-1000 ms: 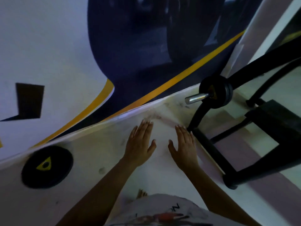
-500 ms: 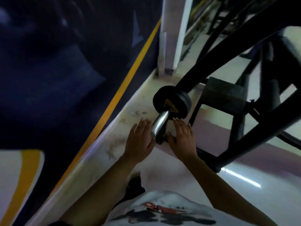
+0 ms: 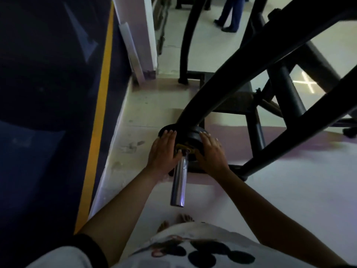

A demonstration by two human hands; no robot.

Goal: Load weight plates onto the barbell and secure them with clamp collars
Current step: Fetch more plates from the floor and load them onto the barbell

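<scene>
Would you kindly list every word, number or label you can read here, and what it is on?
No text is readable.
The yellow label on the weight plate: mostly hidden, too dark to read.
The shirt print: dark shapes, no legible letters.

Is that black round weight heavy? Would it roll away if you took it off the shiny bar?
Probably heavy for its size: the weight plate looks thick and solid, and both the left hand and right hand are on it. It is a round disc, so stood on edge it would likely roll; laid flat, it should stay put.
</scene>
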